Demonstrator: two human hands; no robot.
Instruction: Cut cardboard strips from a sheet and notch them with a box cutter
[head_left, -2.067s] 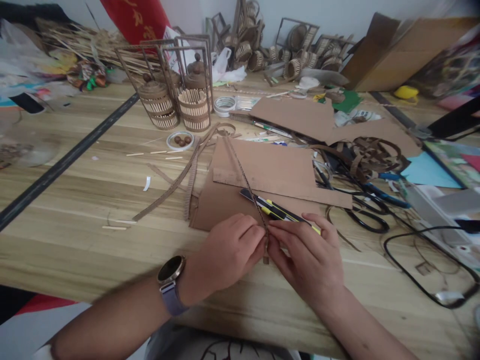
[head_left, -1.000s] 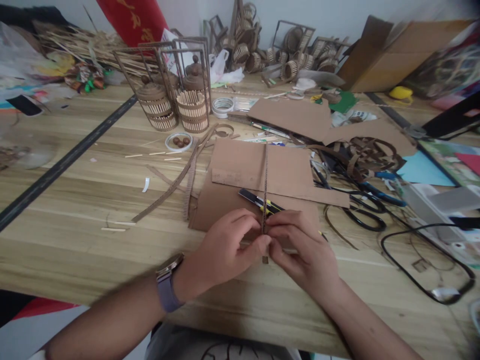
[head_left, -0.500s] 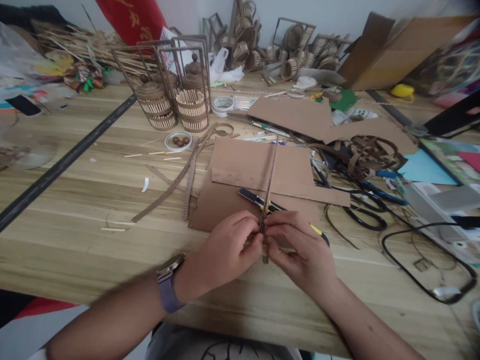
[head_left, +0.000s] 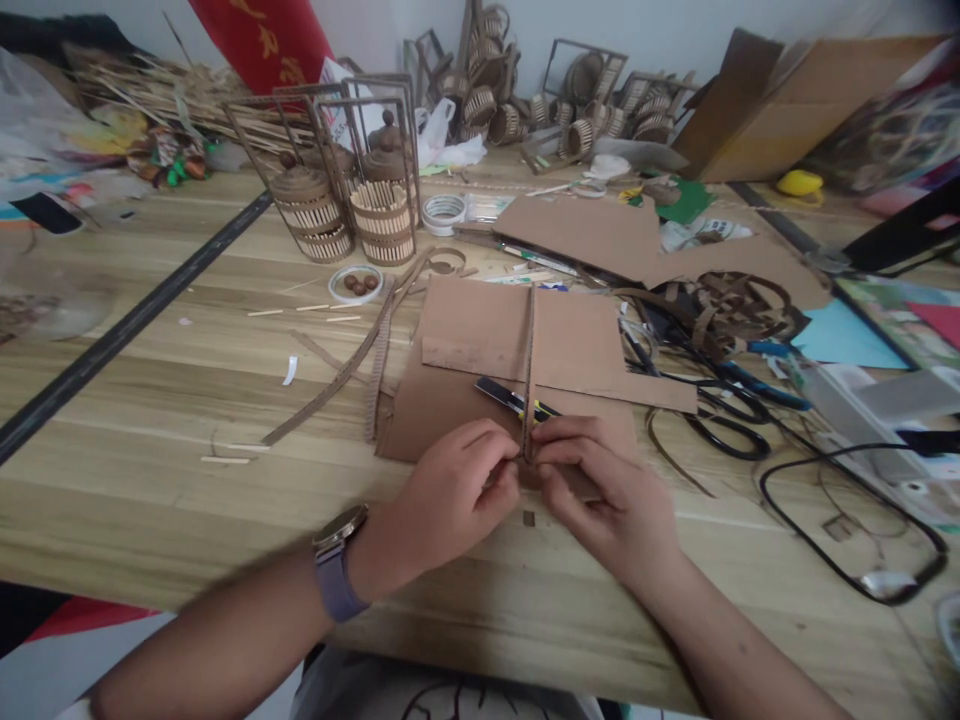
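Observation:
Both hands meet near the front middle of the wooden table (head_left: 150, 480). My left hand (head_left: 442, 495) and my right hand (head_left: 604, 495) pinch the near end of a long thin corrugated cardboard strip (head_left: 529, 350), which runs straight away from me over flat cardboard sheets (head_left: 480, 330). A black-and-yellow utility knife (head_left: 510, 399) lies on the cardboard just beyond my fingertips. A tiny cardboard offcut (head_left: 529, 518) rests on the table between my hands. A watch sits on my left wrist.
Loose cardboard strips (head_left: 352, 365) lie to the left. Two small cardboard lantern models (head_left: 352, 205) stand behind. Black scissors (head_left: 724, 425), a black cable (head_left: 847, 520) and curled strips (head_left: 739, 300) crowd the right. More cardboard sheets (head_left: 592, 235) and boxes fill the back.
The strip's far end swung from left to right and back to straight. Its short near end has come away and now lies as a small offcut on the table.

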